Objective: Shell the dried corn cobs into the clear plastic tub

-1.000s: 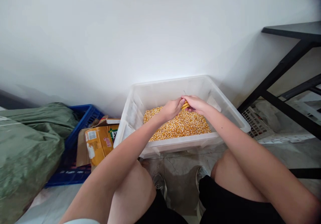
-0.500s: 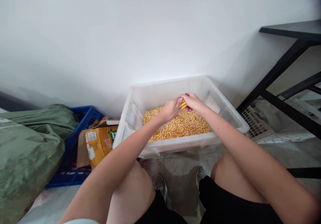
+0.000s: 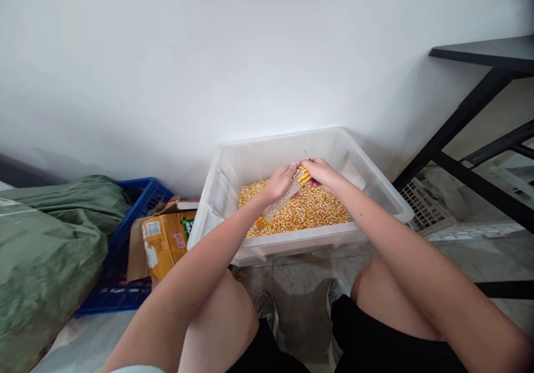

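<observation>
Over the white plastic tub, my left hand and my right hand are both closed on one ear of corn. The ear slants down to the left. Yellow kernels cover its upper part between my hands, and a pale stripped stretch runs below my left hand. A few kernels show at its lower left end, partly behind my left forearm. Loose corn kernels lie in a thick layer on the tub's bottom. Something small and red shows at my right fingers; its kind is unclear.
The translucent tub stands on the floor against the white wall. Left of it are an orange printed cardboard box, a blue crate and a green sack. A black metal frame and a white basket are to the right.
My left hand has shifted slightly left and turned. The ear is tilted differently, so its long stripped side now shows below my left hand. My right hand has hardly moved.
</observation>
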### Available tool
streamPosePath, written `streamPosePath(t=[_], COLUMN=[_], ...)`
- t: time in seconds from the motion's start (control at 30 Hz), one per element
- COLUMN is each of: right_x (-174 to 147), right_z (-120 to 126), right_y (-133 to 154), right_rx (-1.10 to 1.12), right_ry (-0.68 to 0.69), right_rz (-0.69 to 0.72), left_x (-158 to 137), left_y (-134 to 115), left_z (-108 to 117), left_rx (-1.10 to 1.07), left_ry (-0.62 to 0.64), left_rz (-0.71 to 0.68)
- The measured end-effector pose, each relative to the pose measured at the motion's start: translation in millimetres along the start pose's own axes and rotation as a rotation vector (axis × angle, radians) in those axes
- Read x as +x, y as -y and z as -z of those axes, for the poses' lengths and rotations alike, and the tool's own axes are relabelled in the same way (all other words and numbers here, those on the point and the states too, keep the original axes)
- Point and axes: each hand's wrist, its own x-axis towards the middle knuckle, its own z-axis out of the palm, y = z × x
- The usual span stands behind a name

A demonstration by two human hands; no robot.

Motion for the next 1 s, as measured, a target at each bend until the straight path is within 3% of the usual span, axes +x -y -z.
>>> streamPosePath(t=[0.17, 0.4, 0.8, 0.9, 1.0], right_x=[0.1, 2.6, -0.8, 0.0, 2.8], right_z=[-0.2, 0.7, 3.2, 2.8, 4.3], right_y=[0.0, -1.2, -2.1, -2.3, -3.1], right_rx=[0.021, 0.051, -0.007, -0.018, -0.034], right_ry=[0.015, 0.027, 0.090, 0.070, 0.072], right_rz=[-0.056, -0.080, 0.002, -0.001, -0.042], left_x=[-5.8, -6.2, -7.5, -6.6, -7.2], left_y=[-7.1, -11.4, -10.6, -9.2, -7.1], left_z=[5.6, 3.7, 1.4, 0.9, -1.1], left_rx=[0.359, 0.687, 0.804, 0.720, 0.491], left_ry=[0.093, 0.004, -0.011, -0.037, -0.038], left_rz=[-0.134, -0.250, -0.327, -0.325, -0.216])
